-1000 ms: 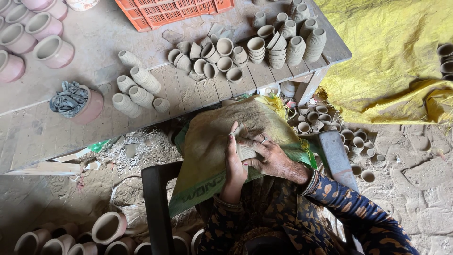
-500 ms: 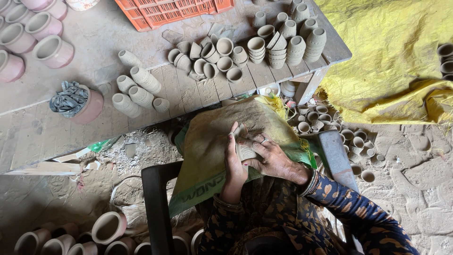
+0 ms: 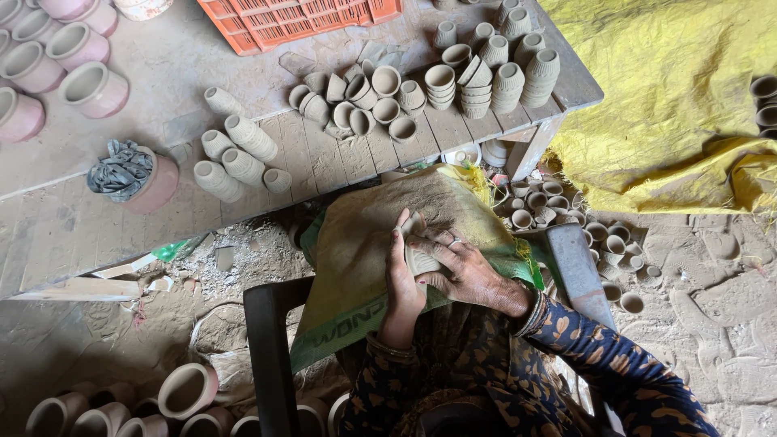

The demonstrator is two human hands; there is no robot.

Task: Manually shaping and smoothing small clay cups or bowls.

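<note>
Leftward, pink pots (image 3: 77,61) stand on the table (image 3: 73,218), then gray cups lying on their sides (image 3: 231,154), then stacked cups (image 3: 494,77) beside an orange crate (image 3: 299,18). Many cups look finished and set out. One small clay cup (image 3: 421,257) is in work on the sack (image 3: 364,243) over the lap. It sits between both hands: the left hand (image 3: 402,279) cups its near side, the right hand (image 3: 461,267) closes fingers over it.

left hand (image 3: 402,279), right hand (image 3: 461,271), fingers curled together
</note>
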